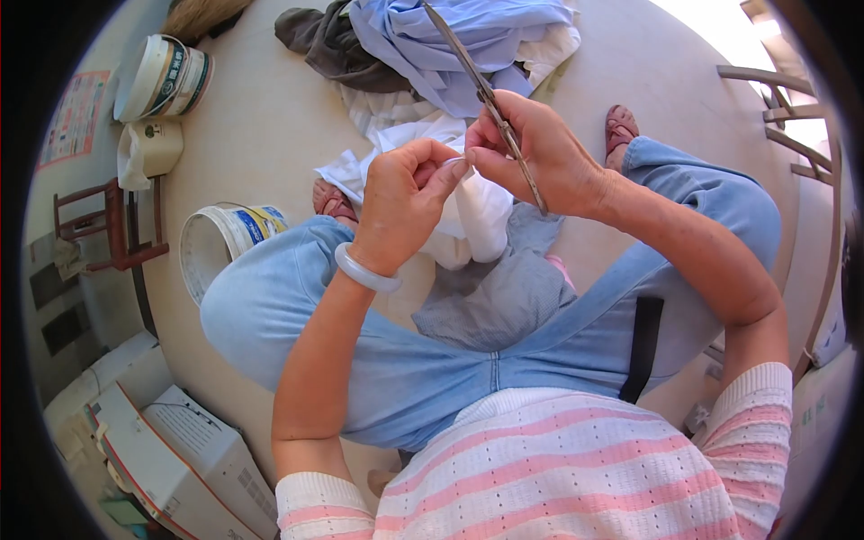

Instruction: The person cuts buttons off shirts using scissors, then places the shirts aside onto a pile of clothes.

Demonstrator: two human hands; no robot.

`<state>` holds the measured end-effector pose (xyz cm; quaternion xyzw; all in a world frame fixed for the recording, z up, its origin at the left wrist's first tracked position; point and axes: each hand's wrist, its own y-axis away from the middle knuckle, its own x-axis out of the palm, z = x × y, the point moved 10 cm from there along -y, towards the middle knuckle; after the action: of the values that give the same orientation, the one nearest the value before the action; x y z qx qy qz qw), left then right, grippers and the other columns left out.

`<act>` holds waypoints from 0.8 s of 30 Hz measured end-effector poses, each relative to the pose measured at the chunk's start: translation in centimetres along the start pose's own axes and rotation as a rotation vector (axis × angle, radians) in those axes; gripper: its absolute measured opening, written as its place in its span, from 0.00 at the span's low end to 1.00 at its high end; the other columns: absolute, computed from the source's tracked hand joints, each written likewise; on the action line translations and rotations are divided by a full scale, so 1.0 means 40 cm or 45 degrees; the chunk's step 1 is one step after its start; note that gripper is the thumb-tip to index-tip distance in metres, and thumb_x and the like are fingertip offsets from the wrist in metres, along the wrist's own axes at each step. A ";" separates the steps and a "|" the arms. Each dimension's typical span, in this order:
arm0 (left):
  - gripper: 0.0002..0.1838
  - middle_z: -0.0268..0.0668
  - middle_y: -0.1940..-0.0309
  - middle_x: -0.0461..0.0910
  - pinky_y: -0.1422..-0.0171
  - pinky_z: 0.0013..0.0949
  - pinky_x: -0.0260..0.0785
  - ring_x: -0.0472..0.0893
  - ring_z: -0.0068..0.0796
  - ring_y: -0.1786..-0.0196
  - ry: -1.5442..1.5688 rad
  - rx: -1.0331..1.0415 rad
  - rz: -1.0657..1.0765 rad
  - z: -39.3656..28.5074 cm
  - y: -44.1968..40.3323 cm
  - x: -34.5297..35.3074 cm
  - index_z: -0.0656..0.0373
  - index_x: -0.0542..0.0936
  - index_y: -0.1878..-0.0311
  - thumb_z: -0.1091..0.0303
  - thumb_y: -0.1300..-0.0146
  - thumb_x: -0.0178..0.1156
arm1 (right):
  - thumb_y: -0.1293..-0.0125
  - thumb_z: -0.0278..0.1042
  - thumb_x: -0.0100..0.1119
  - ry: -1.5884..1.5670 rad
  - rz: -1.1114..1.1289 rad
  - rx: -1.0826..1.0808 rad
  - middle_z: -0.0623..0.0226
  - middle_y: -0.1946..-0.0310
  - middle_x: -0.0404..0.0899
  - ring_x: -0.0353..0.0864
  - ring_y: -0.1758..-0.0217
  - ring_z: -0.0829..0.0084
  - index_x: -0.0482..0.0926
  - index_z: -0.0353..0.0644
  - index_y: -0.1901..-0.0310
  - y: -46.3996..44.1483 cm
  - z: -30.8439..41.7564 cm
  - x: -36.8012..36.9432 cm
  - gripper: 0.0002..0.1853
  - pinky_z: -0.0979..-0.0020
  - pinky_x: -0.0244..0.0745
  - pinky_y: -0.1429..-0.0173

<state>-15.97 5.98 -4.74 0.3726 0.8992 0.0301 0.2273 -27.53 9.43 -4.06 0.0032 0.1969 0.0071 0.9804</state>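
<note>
My left hand [405,198], with a pale bangle on its wrist, is closed in a pinch on a small white bit. Whether this bit belongs to the white cloth [481,220] hanging just below cannot be made out. My right hand [540,148] is wrapped round long metal scissors [472,70], their blades pointing up and away from me. Its thumb and forefinger also meet at the white bit, touching my left fingertips. Under the hands, a grey cloth [504,297] lies between my knees.
Blue cloth [468,40] and a dark garment [337,49] lie heaped on the floor ahead. An open bucket [211,238] stands beside my left knee. More buckets [166,76], a small wooden chair [112,225] and boxes [193,450] are at left; chair rails [778,112] at right.
</note>
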 end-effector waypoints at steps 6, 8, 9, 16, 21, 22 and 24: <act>0.09 0.22 0.75 0.76 0.68 0.16 0.61 0.70 0.09 0.72 0.521 -0.145 -0.053 0.038 0.002 -0.001 0.65 0.82 0.61 0.67 0.35 0.64 | 0.41 0.31 0.64 -0.251 -0.203 -0.029 0.67 0.76 0.76 0.73 0.72 0.79 0.71 0.36 0.70 0.002 -0.007 -0.016 0.11 0.71 0.70 0.68; 0.09 0.23 0.74 0.77 0.67 0.16 0.62 0.70 0.09 0.72 0.622 -0.138 -0.065 0.041 0.002 -0.002 0.65 0.83 0.61 0.67 0.36 0.65 | 0.42 0.31 0.65 -0.463 -0.174 0.017 0.70 0.77 0.74 0.71 0.74 0.81 0.72 0.37 0.69 -0.009 -0.030 -0.005 0.11 0.73 0.69 0.70; 0.09 0.24 0.73 0.78 0.66 0.16 0.63 0.72 0.10 0.71 0.522 -0.103 -0.073 0.047 -0.003 -0.006 0.65 0.82 0.61 0.68 0.36 0.65 | 0.42 0.31 0.65 -0.464 -0.172 0.016 0.70 0.77 0.74 0.71 0.74 0.81 0.72 0.37 0.69 -0.008 -0.027 -0.010 0.11 0.73 0.69 0.70; 0.09 0.29 0.69 0.81 0.61 0.16 0.69 0.76 0.12 0.66 0.325 -0.061 -0.187 0.053 -0.004 -0.059 0.67 0.81 0.58 0.71 0.36 0.64 | 0.40 0.68 0.58 -0.138 0.263 0.401 0.75 0.86 0.63 0.63 0.81 0.80 0.73 0.40 0.80 0.069 -0.061 -0.001 0.33 0.73 0.54 0.78; 0.08 0.29 0.68 0.81 0.60 0.17 0.69 0.76 0.12 0.66 0.280 -0.014 -0.236 0.047 -0.006 -0.080 0.67 0.81 0.58 0.71 0.36 0.64 | 0.44 0.78 0.54 -0.085 0.451 0.545 0.77 0.90 0.56 0.57 0.85 0.80 0.70 0.44 0.88 0.111 -0.072 0.023 0.39 0.71 0.43 0.81; 0.08 0.29 0.68 0.81 0.60 0.17 0.69 0.76 0.12 0.66 0.288 -0.005 -0.241 0.046 -0.006 -0.082 0.67 0.81 0.58 0.72 0.36 0.64 | 0.44 0.79 0.54 -0.090 0.457 0.561 0.77 0.91 0.55 0.56 0.87 0.80 0.70 0.45 0.89 0.115 -0.074 0.024 0.39 0.72 0.42 0.82; 0.08 0.29 0.68 0.81 0.60 0.17 0.69 0.76 0.12 0.66 0.278 -0.002 -0.244 0.044 -0.004 -0.082 0.67 0.81 0.58 0.72 0.36 0.63 | 0.45 0.80 0.54 -0.097 0.461 0.577 0.77 0.92 0.55 0.55 0.88 0.80 0.70 0.45 0.89 0.123 -0.079 0.024 0.40 0.72 0.40 0.83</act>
<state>-13.29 3.44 -5.10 0.2794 0.9500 0.0492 0.1302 -27.94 14.37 -7.31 0.2575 0.1529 0.1376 0.9441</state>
